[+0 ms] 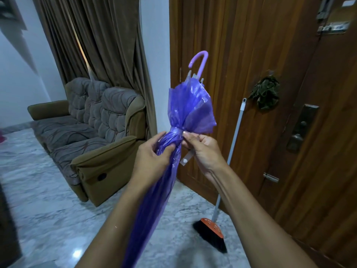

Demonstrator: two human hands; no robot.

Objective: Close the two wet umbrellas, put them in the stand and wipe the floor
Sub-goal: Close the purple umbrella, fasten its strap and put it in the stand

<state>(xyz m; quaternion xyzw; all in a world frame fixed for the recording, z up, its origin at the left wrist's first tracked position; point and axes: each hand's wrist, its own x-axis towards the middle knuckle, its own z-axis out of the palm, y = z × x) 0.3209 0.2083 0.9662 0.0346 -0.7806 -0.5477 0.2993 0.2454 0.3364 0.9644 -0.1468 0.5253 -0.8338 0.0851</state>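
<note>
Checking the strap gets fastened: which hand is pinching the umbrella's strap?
The right hand pinches the strap wrapped round the purple umbrella; the left hand only grips the umbrella just below it.

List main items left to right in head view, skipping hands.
Brown-grey tufted fabric sofa → folded purple plastic umbrella → grey-handled orange-headed broom → hanging dark green cloth → dark metal lock plate

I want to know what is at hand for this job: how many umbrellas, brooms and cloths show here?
Umbrellas: 1, the purple umbrella
Brooms: 1, the broom leaning by the door
Cloths: 1, the cloth hanging on the door
Total: 3
</note>
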